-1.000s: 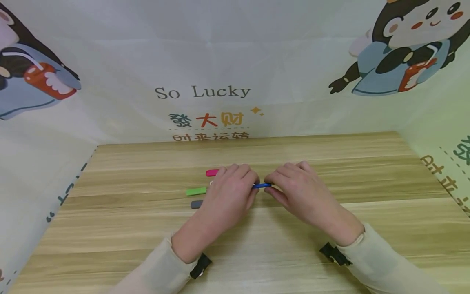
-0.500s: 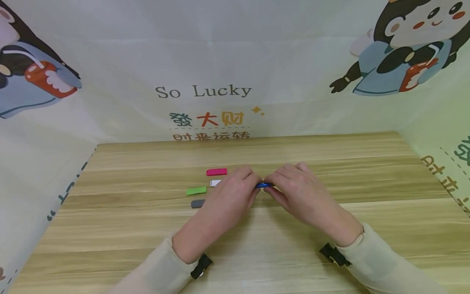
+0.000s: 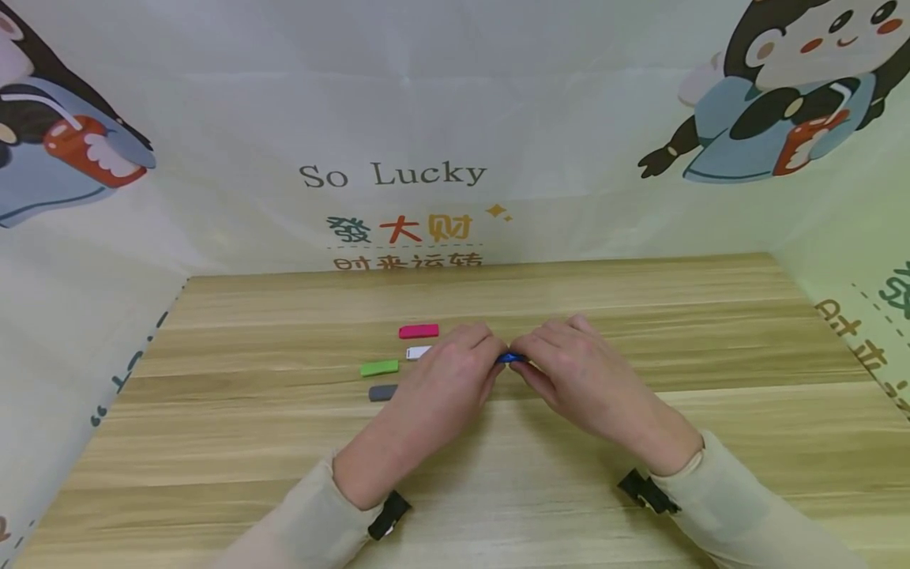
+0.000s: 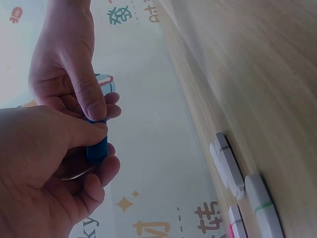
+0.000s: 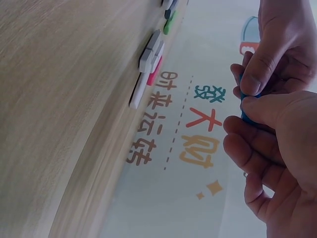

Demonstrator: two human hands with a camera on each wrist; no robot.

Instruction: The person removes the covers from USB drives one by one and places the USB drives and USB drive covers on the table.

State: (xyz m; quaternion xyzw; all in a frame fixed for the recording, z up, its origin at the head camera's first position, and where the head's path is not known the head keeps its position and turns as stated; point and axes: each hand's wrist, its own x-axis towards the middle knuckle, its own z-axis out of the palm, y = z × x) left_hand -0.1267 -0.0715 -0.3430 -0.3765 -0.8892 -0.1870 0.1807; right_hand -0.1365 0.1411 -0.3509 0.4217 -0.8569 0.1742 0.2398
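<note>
Pinching a little blue stick point(image 3: 510, 358) from both ends, the left hand point(image 3: 451, 383) and right hand point(image 3: 583, 375) are nearly meeting fingertip to fingertip, so only a sliver of blue shows between them from the head cam. Both wrist cams have the thumbs right next to each other on it, held up off the wooden table point(image 3: 213, 474) with the printed backdrop point(image 3: 569, 118) behind. Just left of the left hand there's a loose column of other sticks lying flat: pink point(image 3: 419, 331) at the back, then white point(image 3: 417, 353), green point(image 3: 379, 368) and grey point(image 3: 382, 393) closest to the person. The left hand covers part of the white and grey ones. Pale sleeves point(image 3: 753, 506) on both arms, btw, with a black strap point(image 3: 389, 515) by the left wrist.
</note>
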